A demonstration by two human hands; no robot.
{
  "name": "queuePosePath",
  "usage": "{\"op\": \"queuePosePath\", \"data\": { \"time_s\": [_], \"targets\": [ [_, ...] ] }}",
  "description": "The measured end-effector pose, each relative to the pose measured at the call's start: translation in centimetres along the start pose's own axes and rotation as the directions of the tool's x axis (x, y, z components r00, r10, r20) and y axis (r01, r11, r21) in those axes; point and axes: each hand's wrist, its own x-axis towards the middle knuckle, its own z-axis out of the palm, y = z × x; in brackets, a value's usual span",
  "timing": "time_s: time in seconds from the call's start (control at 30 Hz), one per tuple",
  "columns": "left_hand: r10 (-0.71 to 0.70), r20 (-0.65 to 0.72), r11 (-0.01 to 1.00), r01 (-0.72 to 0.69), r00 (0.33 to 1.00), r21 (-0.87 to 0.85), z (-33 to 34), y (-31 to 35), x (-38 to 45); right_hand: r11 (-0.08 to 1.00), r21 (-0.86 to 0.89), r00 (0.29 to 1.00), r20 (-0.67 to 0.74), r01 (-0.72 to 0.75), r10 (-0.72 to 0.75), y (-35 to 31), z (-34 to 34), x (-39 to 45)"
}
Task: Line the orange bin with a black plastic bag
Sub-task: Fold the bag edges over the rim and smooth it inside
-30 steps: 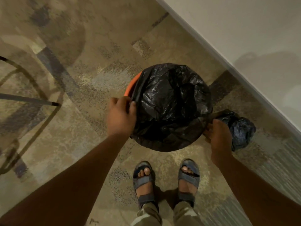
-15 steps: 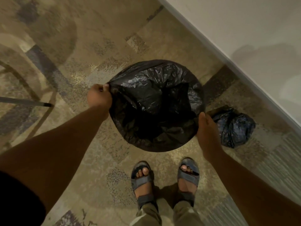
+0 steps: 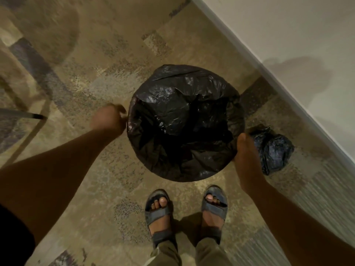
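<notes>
Patterned carpet [image 3: 80, 77] fills most of the view, with a pale wall [image 3: 288, 35] cutting across from 12 to 4 o'clock. Black plastic bag [image 3: 184, 123] is draped over the orange bin at centre, so no orange is seen at all; the mouth faces straight up toward the camera, the long axis is judged vertical, and the film sags into the dark middle. Left hand [image 3: 109, 120] is seen at the bag's 9 o'clock, blurred, apparently clenched on a pinch of film at the edge, though the blur prevents certainty. Right hand [image 3: 245, 150] is laid against the bag's 4 o'clock edge; whether film is gripped cannot be told. The bag lies between the hands, neither hand clearly nearer. The rim seems covered all round; what looks left is tucking slack down the sides. Sandalled feet [image 3: 184, 212] are planted at 6 o'clock. A smaller crumpled dark bag [image 3: 272, 148] sits on the carpet at 3 o'clock, beside the right hand
</notes>
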Motion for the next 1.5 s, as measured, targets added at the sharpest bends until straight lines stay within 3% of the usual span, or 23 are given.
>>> {"op": "queuePosePath", "data": {
  "time_s": [0.07, 0.1, 0.13, 0.17, 0.23, 0.27, 0.3, 0.33, 0.43, 0.5, 0.57, 0.63, 0.7, 0.77, 0.83, 0.9, 0.97, 1.03, 1.1, 1.2, 1.3, 1.4, 1.5],
  "targets": [
    [-0.011, -0.286, 0.975, -0.053, 0.958, -0.216, -2.0, 0.9, -0.6, 0.951, -0.131, 0.927, -0.221, 0.281, -0.304, -1.5, -0.4, -1.0],
    [0.051, -0.376, 0.939, -0.173, 0.925, -0.298, -2.7, 1.8, -1.4, 0.898, -0.187, 0.863, -0.256, 0.397, -0.435, -2.6, -0.3, -1.6],
    [0.214, -0.398, 0.898, -0.340, 0.892, -0.281, -3.3, 3.0, -2.6, 0.836, -0.233, 0.812, -0.215, 0.497, -0.543, -3.5, 0.1, -2.1],
    [0.428, -0.344, 0.817, -0.521, 0.836, -0.248, -3.5, 4.4, -4.1, 0.769, -0.270, 0.776, -0.108, 0.579, -0.622, -4.1, 0.9, -2.3],
    [0.789, -0.077, 0.598, -0.790, 0.610, -0.136, -1.6, 6.7, -6.6, 0.625, -0.383, 0.727, 0.241, 0.680, -0.643, -4.5, 3.2, -2.0],
    [0.865, 0.077, 0.501, -0.864, 0.497, -0.047, 0.0, 7.5, -7.1, 0.563, -0.459, 0.727, 0.415, 0.687, -0.547, -4.4, 4.4, -1.5],
    [0.879, 0.202, 0.432, -0.900, 0.433, 0.051, 1.4, 8.2, -7.2, 0.497, -0.547, 0.737, 0.542, 0.674, -0.403, -4.3, 5.5, -0.8],
    [0.867, 0.273, 0.392, -0.908, 0.418, 0.145, 2.8, 8.7, -6.6, 0.398, -0.635, 0.746, 0.610, 0.662, -0.267, -4.5, 6.4, 0.1],
    [0.840, 0.288, 0.377, -0.877, 0.459, 0.298, 4.2, 9.9, -3.6, 0.106, -0.722, 0.729, 0.684, 0.683, -0.033, -4.9, 7.9, 3.0],
    [0.795, 0.320, 0.394, -0.840, 0.515, 0.373, 4.6, 10.4, -1.4, 0.007, -0.714, 0.710, 0.696, 0.700, 0.111, -4.8, 8.9, 4.6],
    [0.673, 0.451, 0.365, -0.794, 0.586, 0.487, 5.1, 10.8, 0.6, -0.051, -0.702, 0.691, 0.681, 0.710, 0.241, -4.6, 9.8, 5.6],
    [0.542, 0.578, 0.252, -0.774, 0.610, 0.580, 5.6, 10.9, 1.9, -0.082, -0.713, 0.692, 0.636, 0.696, 0.341, -4.3, 10.3, 6.4],
    [0.454, 0.647, 0.146, -0.768, 0.612, 0.624, 5.9, 10.7, 2.3, -0.094, -0.736, 0.695, 0.578, 0.671, 0.428, -3.9, 10.2, 7.1],
    [0.405, 0.675, 0.130, -0.769, 0.617, 0.626, 6.0, 10.6, 2.1, -0.090, -0.744, 0.680, 0.546, 0.662, 0.489, -3.5, 10.0, 7.3],
    [0.383, 0.665, 0.208, -0.761, 0.641, 0.614, 6.3, 10.6, 1.7, -0.061, -0.746, 0.675, 0.561, 0.663, 0.479, -3.1, 9.8, 7.3],
    [0.411, 0.632, 0.366, -0.754, 0.657, 0.546, 6.0, 11.4, 1.0, 0.040, -0.754, 0.689, 0.619, 0.656, 0.376, -3.1, 9.5, 7.3],
    [0.544, 0.535, 0.505, -0.761, 0.646, 0.407, 5.0, 12.4, 0.0, 0.254, -0.699, 0.695, 0.709, 0.669, 0.122, -3.5, 9.2, 7.5],
    [0.780, 0.285, 0.490, -0.827, 0.557, 0.275, 3.3, 12.9, -1.2, 0.446, -0.549, 0.681, 0.698, 0.707, -0.221, -4.7, 8.8, 7.2],
    [0.889, -0.004, 0.451, -0.874, 0.458, 0.182, 1.4, 12.6, -1.3, 0.438, -0.421, 0.607, 0.571, 0.794, -0.552, -6.7, 8.0, 7.0],
    [0.825, -0.261, 0.551, -0.815, 0.502, 0.176, -0.4, 11.3, 0.3, 0.361, -0.342, 0.470, 0.323, 0.867, -0.822, -10.1, 6.6, 6.9],
    [0.760, -0.205, 0.648, -0.744, 0.617, 0.165, -0.6, 9.8, 2.0, 0.386, -0.522, 0.539, 0.178, 0.761, -0.823, -11.8, 6.3, 8.4],
    [0.670, 0.003, 0.737, -0.664, 0.743, -0.129, -0.9, 9.1, 3.1, 0.512, -0.511, 0.690, 0.252, 0.690, -0.679, -12.3, 6.2, 9.5],
    [0.539, 0.147, 0.806, -0.457, 0.830, -0.375, -1.5, 9.3, 3.8, 0.694, -0.443, 0.822, 0.351, 0.568, -0.448, -13.6, 5.6, 10.0]
  ]
}}
